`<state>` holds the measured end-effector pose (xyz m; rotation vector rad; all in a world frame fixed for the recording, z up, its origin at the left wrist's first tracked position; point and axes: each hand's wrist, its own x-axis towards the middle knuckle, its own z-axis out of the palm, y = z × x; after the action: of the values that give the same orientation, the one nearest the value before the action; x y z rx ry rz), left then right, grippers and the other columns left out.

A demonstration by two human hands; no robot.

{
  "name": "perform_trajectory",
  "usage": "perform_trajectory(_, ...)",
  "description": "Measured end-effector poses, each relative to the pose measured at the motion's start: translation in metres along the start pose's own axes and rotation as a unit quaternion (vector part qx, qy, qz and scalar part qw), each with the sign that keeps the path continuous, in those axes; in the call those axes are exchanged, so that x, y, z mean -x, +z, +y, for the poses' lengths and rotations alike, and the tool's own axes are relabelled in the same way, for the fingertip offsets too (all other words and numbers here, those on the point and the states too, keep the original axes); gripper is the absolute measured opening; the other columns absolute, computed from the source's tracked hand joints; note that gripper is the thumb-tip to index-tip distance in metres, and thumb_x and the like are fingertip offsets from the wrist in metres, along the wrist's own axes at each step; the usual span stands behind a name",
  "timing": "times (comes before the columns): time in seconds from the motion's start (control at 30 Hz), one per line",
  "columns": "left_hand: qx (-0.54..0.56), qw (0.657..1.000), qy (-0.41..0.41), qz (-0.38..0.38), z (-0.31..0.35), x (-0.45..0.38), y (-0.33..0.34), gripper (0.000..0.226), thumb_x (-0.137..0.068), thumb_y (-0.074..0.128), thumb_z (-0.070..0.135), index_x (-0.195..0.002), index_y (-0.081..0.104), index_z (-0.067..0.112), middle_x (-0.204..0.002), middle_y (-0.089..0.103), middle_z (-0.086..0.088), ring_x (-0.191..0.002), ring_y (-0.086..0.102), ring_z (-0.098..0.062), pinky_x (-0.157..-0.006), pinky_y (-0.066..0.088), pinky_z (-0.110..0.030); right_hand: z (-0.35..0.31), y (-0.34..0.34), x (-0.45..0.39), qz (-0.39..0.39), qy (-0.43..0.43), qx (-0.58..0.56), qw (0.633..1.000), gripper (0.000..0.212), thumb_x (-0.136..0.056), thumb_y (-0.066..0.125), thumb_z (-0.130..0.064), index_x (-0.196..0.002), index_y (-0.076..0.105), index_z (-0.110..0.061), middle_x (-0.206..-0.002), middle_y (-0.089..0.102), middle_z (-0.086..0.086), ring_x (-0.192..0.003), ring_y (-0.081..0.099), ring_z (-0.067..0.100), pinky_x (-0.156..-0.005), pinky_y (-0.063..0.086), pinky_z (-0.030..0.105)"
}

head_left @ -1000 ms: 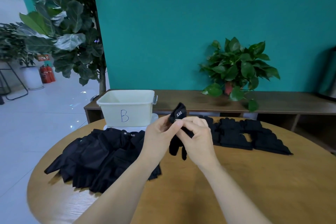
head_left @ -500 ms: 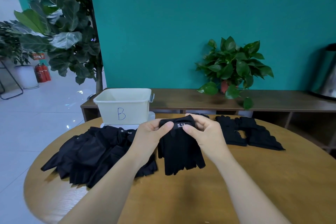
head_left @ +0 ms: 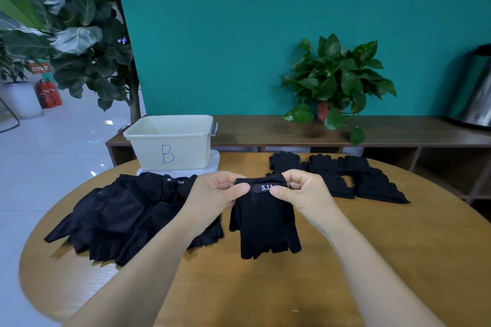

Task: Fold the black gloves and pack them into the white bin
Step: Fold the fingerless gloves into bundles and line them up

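Now both hands, left hand (head_left: 212,194) and right hand (head_left: 305,194), pinch the cuff of one black glove (head_left: 265,223) hanging over the table (head_left: 345,273); lay it flat, fold it evenly, then reach to the white bin (head_left: 170,141)

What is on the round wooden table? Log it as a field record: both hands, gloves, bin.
left hand: pinches cuff of held black fabric glove
right hand: pinches same cuff
held glove: hangs unfolded, fingers down
loose black glove pile: left of hands
arranged black gloves: right rear
white plastic bin marked B: far left, no gloves visible inside
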<state>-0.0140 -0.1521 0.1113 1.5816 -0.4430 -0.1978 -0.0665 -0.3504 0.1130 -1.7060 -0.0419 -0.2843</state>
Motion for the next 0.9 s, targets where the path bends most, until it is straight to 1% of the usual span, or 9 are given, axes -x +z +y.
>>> perform_trajectory(0.1,-0.009,1.000,-0.012,-0.002,-0.008,-0.014,0.001,0.013,-0.090,0.068,0.011,-0.101,0.073,0.008,-0.093,0.076,-0.011,-0.091,0.072,-0.024,-0.080,0.057,-0.031,0.008,-0.006,-0.011,-0.007,0.015,0.007,1.000,0.004,-0.086,0.068,-0.001,-0.090,0.069,-0.002,-0.084,0.075,0.010,-0.078,0.072,0.018,-0.065,0.054,0.023)
perform_trajectory(0.2,-0.024,0.999,-0.020,-0.014,-0.018,-0.033,0.000,0.013,-0.089,0.069,0.013,-0.101,0.074,0.011,-0.093,0.076,-0.011,-0.094,0.071,-0.027,-0.085,0.056,-0.037,0.018,-0.012,-0.025,-0.017,0.032,0.022,0.999,0.003,-0.088,0.067,-0.004,-0.086,0.069,-0.004,-0.083,0.075,0.008,-0.078,0.072,0.017,-0.067,0.054,0.023)
perform_trajectory(0.37,-0.049,0.998,-0.028,-0.021,-0.026,-0.078,0.002,0.012,-0.089,0.069,0.012,-0.100,0.075,0.014,-0.092,0.076,-0.008,-0.092,0.072,-0.024,-0.078,0.055,-0.029,0.030,-0.022,-0.061,-0.014,0.047,0.055,0.997,0.008,-0.088,0.067,-0.004,-0.081,0.069,-0.009,-0.082,0.075,0.005,-0.078,0.072,0.016,-0.069,0.056,0.025)
perform_trajectory(0.5,-0.083,0.996,0.012,-0.007,-0.024,-0.113,0.003,0.013,-0.088,0.069,0.007,-0.098,0.075,0.013,-0.091,0.076,-0.004,-0.089,0.072,-0.018,-0.079,0.056,-0.026,0.031,-0.029,-0.092,0.006,0.021,0.101,0.995,0.017,-0.086,0.068,-0.001,-0.076,0.068,-0.015,-0.079,0.073,0.002,-0.077,0.071,0.016,-0.074,0.059,0.034)
perform_trajectory(0.63,-0.123,0.992,0.029,-0.016,-0.038,-0.113,0.006,0.014,-0.086,0.069,0.001,-0.093,0.075,0.012,-0.088,0.077,0.002,-0.086,0.072,-0.011,-0.078,0.051,-0.015,0.052,-0.034,-0.096,0.011,0.004,0.214,0.977,0.017,-0.082,0.071,-0.010,-0.084,0.069,-0.027,-0.082,0.072,-0.008,-0.081,0.070,0.018,-0.079,0.057,0.047)
perform_trajectory(0.7,-0.145,0.989,0.020,-0.029,-0.058,-0.098,0.006,0.015,-0.085,0.070,0.000,-0.092,0.076,0.013,-0.087,0.076,0.004,-0.087,0.072,-0.009,-0.081,0.050,-0.016,0.071,-0.032,-0.078,-0.003,0.007,0.286,0.958,0.017,-0.083,0.072,-0.017,-0.087,0.067,-0.033,-0.085,0.071,-0.015,-0.084,0.067,0.010,-0.079,0.055,0.044)
perform_trajectory(0.77,-0.162,0.986,0.004,-0.050,-0.081,-0.077,0.005,0.016,-0.085,0.072,0.004,-0.092,0.078,0.017,-0.089,0.076,0.006,-0.089,0.071,-0.009,-0.087,0.052,-0.022,0.087,-0.028,-0.051,-0.019,0.016,0.343,0.939,0.014,-0.085,0.071,-0.024,-0.090,0.066,-0.037,-0.088,0.070,-0.018,-0.084,0.064,0.007,-0.080,0.053,0.040)
perform_trajectory(0.83,-0.176,0.982,-0.017,-0.065,-0.105,-0.053,0.004,0.015,-0.085,0.075,0.012,-0.097,0.078,0.022,-0.093,0.076,0.009,-0.095,0.070,-0.008,-0.094,0.052,-0.031,0.100,-0.024,-0.023,-0.031,0.017,0.366,0.930,0.015,-0.086,0.071,-0.027,-0.096,0.068,-0.038,-0.094,0.070,-0.021,-0.086,0.063,0.003,-0.082,0.051,0.034)
perform_trajectory(0.9,-0.196,0.978,-0.019,-0.063,-0.122,-0.030,0.005,0.020,-0.082,0.077,0.024,-0.101,0.078,0.028,-0.098,0.075,0.015,-0.100,0.068,-0.004,-0.098,0.051,-0.035,0.112,-0.020,-0.002,-0.034,0.012,0.383,0.923,0.021,-0.087,0.071,-0.027,-0.106,0.069,-0.036,-0.105,0.069,-0.022,-0.097,0.062,0.001,-0.088,0.050,0.029)
